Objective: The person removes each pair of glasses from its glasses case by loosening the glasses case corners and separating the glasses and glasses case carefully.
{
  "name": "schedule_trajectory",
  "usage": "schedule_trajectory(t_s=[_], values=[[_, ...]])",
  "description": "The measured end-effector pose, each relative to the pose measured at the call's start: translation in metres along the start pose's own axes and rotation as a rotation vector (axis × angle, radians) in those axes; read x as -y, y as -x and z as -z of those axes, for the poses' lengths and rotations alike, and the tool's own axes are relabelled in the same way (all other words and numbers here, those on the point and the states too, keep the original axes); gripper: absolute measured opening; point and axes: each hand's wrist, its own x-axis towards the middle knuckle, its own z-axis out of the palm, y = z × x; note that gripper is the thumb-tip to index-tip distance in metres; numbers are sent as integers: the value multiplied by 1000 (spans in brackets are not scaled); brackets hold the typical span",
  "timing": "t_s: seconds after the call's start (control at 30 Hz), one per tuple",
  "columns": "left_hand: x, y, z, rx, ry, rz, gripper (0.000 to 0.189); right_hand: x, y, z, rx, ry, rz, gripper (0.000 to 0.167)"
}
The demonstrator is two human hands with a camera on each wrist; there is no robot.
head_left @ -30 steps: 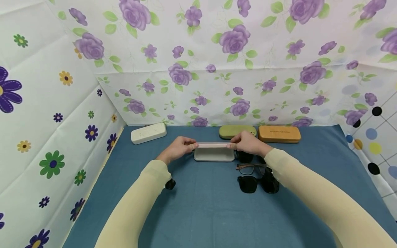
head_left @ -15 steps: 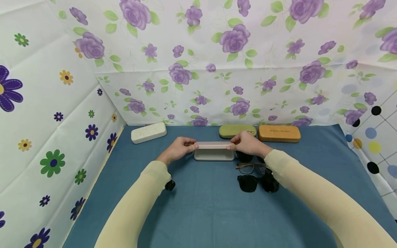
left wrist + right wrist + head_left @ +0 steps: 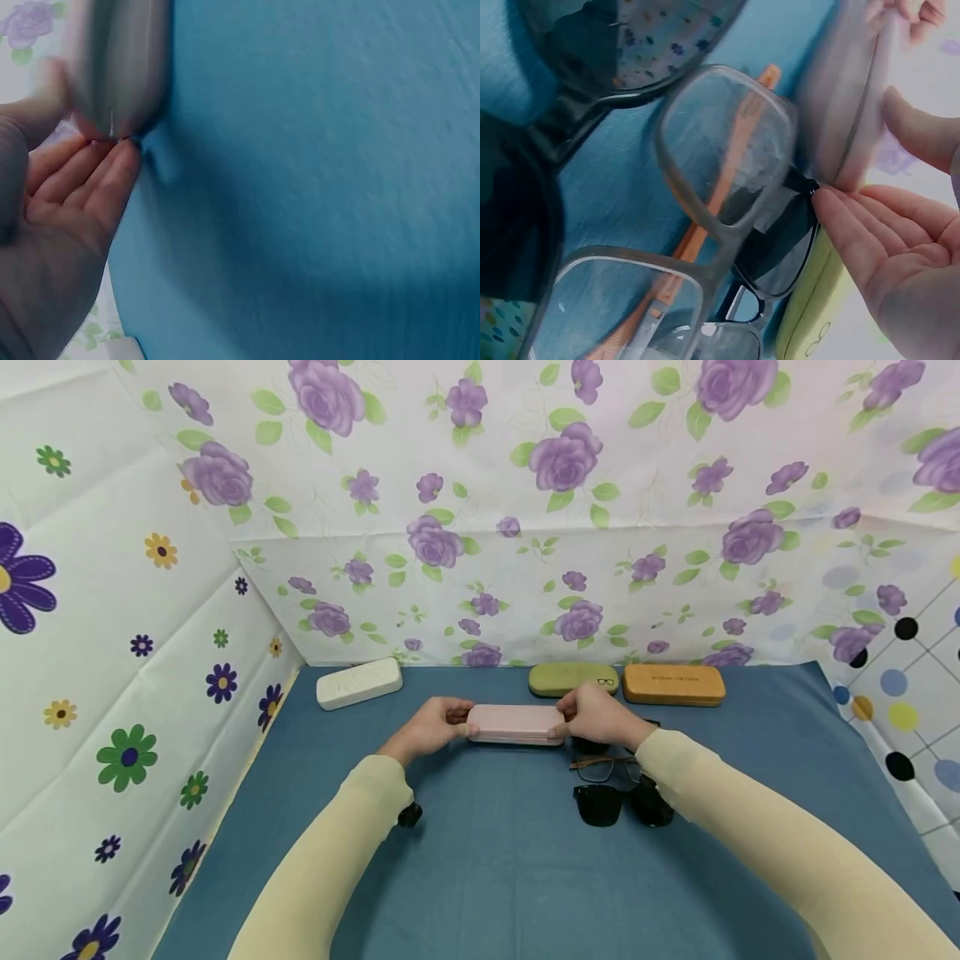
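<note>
A pink glasses case point(image 3: 516, 724) lies near the middle of the blue cloth, its lid lowered over the base. My left hand point(image 3: 431, 727) holds the left end, thumb on the lid's front and fingers at the end. At the other end my right hand point(image 3: 600, 718) grips it likewise. In the left wrist view the case point(image 3: 139, 60) is blurred, with a darker strip between lid and base; whether it is fully closed I cannot tell. Below my right hand are black sunglasses point(image 3: 598, 806), clear-lensed glasses point(image 3: 596, 769) and another dark pair point(image 3: 776, 240), partly hidden.
A white speckled case point(image 3: 360, 683) lies at the back left. Behind my right hand stand a green case point(image 3: 562, 678) and an orange-brown case point(image 3: 673, 685). Flowered sheeting point(image 3: 465, 585) rises along the back edge of the blue cloth point(image 3: 480, 860).
The pink case's lid has swung down toward me, hiding the pale interior seen earlier. Both hands have stayed at the case's ends and dipped slightly with the lid.
</note>
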Motion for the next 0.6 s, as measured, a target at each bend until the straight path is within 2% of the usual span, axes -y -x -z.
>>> schedule_trajectory(t_s=[0.07, 0.13, 0.2, 0.43, 0.6], values=[[0, 0, -2, -12, -46, -12, 58, 2, 1, -3, 9, 57, 22, 31], [0, -1, -4, -22, -81, -15, 59, 4, 2, -5, 19, 114, 28, 36], [-1, -1, -5, -26, -94, -14, 60, 8, 4, -6, 18, 162, 19, 34], [-2, -1, -6, -28, -91, 4, 60, 11, 5, -6, 24, 185, -2, 36], [-2, -2, -7, -24, -78, 20, 67, 11, 5, -6, 30, 196, 4, 34]])
